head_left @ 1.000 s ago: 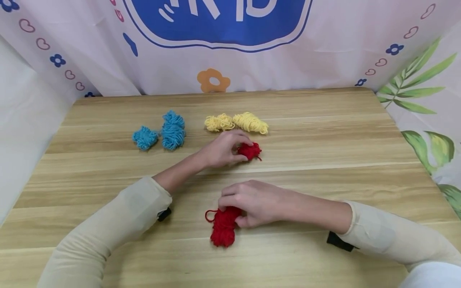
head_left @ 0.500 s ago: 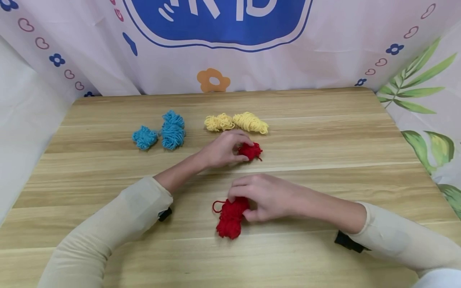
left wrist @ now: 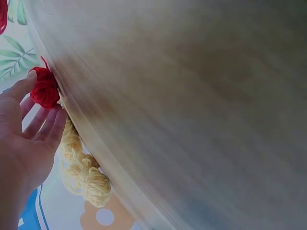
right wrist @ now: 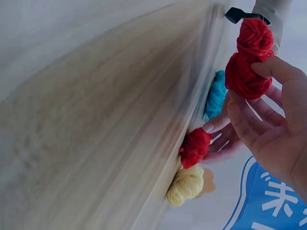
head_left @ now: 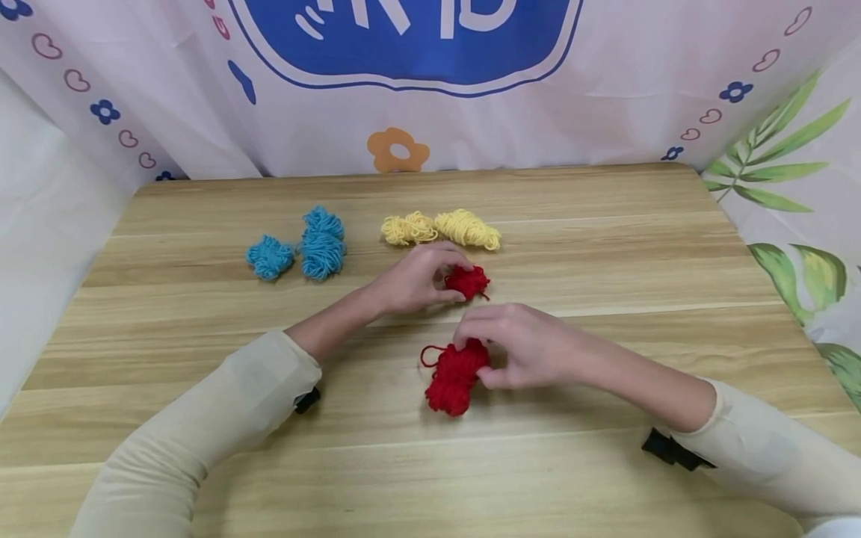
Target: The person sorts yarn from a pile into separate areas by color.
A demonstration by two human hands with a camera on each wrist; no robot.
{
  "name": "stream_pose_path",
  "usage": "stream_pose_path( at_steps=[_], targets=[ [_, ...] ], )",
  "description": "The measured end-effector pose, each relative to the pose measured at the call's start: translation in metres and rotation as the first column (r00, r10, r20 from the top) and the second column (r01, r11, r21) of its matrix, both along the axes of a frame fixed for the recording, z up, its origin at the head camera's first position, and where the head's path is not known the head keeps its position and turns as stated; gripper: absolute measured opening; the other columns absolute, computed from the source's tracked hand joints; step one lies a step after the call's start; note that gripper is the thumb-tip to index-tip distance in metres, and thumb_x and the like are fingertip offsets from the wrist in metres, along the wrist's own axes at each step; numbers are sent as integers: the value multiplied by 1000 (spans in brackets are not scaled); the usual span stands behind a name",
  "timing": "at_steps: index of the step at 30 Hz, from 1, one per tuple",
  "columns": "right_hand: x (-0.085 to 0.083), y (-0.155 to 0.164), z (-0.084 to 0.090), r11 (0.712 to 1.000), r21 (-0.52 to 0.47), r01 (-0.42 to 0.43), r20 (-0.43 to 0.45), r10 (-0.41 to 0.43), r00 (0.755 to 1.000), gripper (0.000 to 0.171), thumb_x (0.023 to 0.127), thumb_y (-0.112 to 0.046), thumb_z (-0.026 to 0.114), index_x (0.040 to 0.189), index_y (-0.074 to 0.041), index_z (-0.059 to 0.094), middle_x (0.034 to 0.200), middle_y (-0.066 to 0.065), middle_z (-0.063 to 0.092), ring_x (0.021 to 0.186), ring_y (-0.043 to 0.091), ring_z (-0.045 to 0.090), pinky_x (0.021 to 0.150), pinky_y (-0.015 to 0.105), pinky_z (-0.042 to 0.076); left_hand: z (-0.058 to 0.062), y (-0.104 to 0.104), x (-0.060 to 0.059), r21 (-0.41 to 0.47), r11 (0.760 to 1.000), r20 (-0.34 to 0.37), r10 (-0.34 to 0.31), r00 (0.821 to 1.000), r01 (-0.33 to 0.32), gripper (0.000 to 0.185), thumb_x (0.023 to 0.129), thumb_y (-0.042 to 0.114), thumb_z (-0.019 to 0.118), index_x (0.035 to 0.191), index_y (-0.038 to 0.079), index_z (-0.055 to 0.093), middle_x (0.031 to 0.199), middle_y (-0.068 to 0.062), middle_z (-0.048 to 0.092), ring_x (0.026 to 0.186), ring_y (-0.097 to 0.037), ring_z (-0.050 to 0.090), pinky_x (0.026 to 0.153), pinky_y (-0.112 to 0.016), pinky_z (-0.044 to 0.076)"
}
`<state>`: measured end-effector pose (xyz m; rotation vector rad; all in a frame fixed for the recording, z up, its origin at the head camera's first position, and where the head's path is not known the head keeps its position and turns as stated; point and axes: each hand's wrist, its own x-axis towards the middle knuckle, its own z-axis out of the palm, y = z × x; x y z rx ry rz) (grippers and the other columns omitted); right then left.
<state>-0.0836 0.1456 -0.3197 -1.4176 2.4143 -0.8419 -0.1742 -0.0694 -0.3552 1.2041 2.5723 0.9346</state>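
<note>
- Nearest: the right hand (head_left: 531,347) pinches the larger red yarn bundle (head_left: 456,377) between thumb and curled fingers. The bundle lies on or just above the wooden table (head_left: 605,246); from the head view I cannot tell whether it is lifted clear.
- Just beyond: the left hand (head_left: 413,280) holds the smaller red yarn bundle (head_left: 467,282) on the table, thumb and fingertips closed around its near side. The left wrist view confirms fingers touching it (left wrist: 44,91).
- The two red bundles are near one another but still apart, not touching.
- Farther back: two yellow yarn bundles (head_left: 440,228) sit side by side, touching or nearly so; left of them, two blue yarn bundles (head_left: 299,250) lie likewise paired.
- Judgement: blue and yellow appear already grouped by colour; the red pair seems the remaining item, with the larger bundle yet to be set beside the smaller.
</note>
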Motion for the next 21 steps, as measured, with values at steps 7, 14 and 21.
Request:
stream_pose_path(
  at_steps=[7,14,21],
  targets=[
    [-6,8,0,999,-15,37,10,-37,999,28,81,-1,82,103,-10,68,101,-3,66,85,8,61,75,30,61,1,0,0,-15,1000,-1,11,1000,-11,39,90,13,83,124,-1,71,128,-14,67,100,-22,60,85,-32,55],
    [-8,13,-1,997,-14,73,25,-73,997,29,81,-1,82,103,-11,68,104,-2,68,89,9,63,79,30,61,1,-2,0,-12,1000,5,21,1000,-21,41,89,13,84,125,-1,70,129,-14,67,100,-23,61,86,-32,55],
    [-13,20,-2,995,-29,99,12,-98,995,29,80,1,80,102,-12,67,105,-2,68,88,10,63,76,32,61,1,-5,3,30,999,10,15,1000,-16,41,87,12,85,123,-3,71,125,-14,69,100,-24,63,84,-35,56]
  ],
)
